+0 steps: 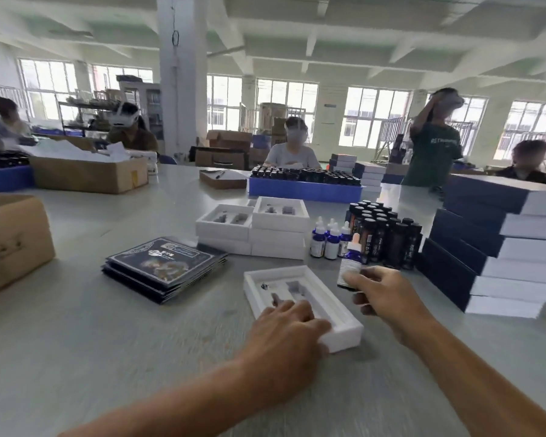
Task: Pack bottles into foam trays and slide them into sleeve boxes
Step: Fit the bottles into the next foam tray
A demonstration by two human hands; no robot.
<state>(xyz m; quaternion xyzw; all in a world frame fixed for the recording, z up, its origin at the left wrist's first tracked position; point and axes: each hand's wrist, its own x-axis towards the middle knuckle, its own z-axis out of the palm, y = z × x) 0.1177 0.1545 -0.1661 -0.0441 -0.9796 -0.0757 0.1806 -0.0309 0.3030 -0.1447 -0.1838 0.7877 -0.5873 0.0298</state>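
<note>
A white foam tray (pixel 312 280) with empty cut-outs lies on the grey table in front of me. My left hand (pixel 289 329) rests on its near end, fingers spread over the foam. My right hand (pixel 382 291) grips a blue dropper bottle (pixel 351 261) with a white label and pale cap, held upright just right of the tray. Behind it stand several more blue dropper bottles (pixel 328 238) and a cluster of dark bottles (pixel 385 238). Navy sleeve boxes (pixel 473 247) are stacked at the right.
Stacked white foam trays (pixel 256 230) sit behind the tray, dark printed leaflets (pixel 166 266) to the left. A cardboard box (pixel 11 241) stands at far left. A blue crate of bottles (pixel 303 184) and several seated people are across the table.
</note>
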